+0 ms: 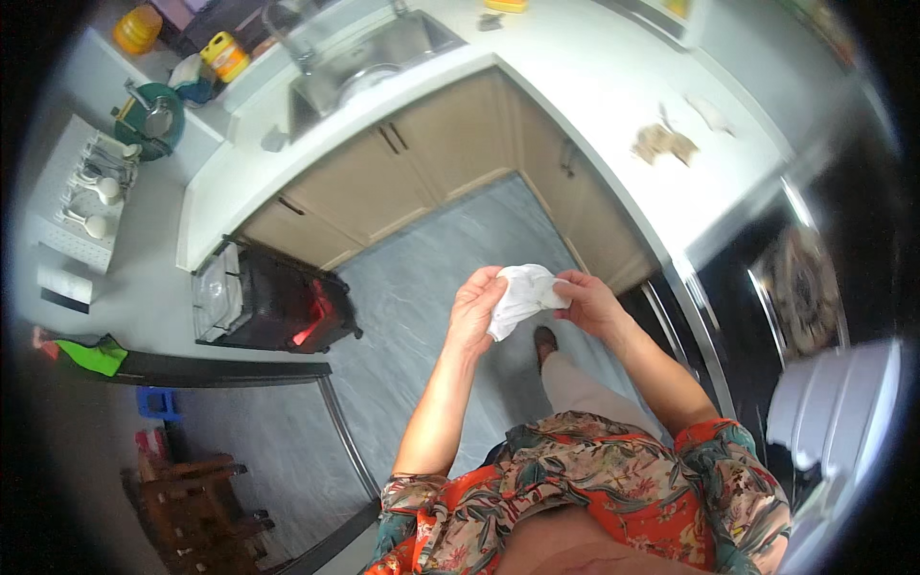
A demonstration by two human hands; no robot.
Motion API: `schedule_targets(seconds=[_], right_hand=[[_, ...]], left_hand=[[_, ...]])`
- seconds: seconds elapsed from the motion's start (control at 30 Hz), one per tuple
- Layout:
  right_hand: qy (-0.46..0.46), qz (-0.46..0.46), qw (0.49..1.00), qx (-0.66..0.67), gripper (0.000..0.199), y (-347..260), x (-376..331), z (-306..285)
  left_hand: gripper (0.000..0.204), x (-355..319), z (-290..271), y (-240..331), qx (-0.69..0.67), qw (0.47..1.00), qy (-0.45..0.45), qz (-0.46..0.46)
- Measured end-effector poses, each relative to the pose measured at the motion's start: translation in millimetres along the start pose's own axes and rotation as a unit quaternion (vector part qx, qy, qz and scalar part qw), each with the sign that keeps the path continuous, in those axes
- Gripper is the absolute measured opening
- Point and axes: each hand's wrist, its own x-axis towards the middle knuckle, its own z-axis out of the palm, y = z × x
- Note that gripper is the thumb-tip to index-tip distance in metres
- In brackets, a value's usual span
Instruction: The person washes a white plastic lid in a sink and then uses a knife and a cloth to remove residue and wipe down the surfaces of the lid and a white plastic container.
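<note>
In front of my body, above the grey floor, I hold a crumpled white cloth (525,295) between both hands. It is thin and soft; whether it is fabric or paper I cannot tell. My left hand (476,305) pinches its left side, with the thumb on top. The right edge is gripped by the thumb and fingers of my right hand (586,303). Part of the cloth hangs down beside my left fingers.
A white counter (565,72) bends round ahead and right, with a sink (374,67) and crumpled brown cloth (663,144). Beige cabinets (383,177) stand beneath. A black bin-like container (278,297) is at left, a stovetop (803,278) at right, a wooden chair (192,508) lower left.
</note>
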Motion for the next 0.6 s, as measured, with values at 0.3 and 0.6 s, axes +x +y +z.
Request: schedule_targets(seconds=[0.3, 0.6], right_hand=[[-0.157, 0.002, 0.978, -0.135, 0.013, -131.7, 236.8, 170.0], [-0.132, -0.082, 0.936, -0.315, 0.029, -246.0, 395.7, 251.6]], left_hand=[[0.013, 93.1, -125.4, 156.5, -0.067, 0.958, 0.231, 0.157], [0.030, 224.1, -201.4, 306.2, 0.097, 0.945, 0.251, 0.188]])
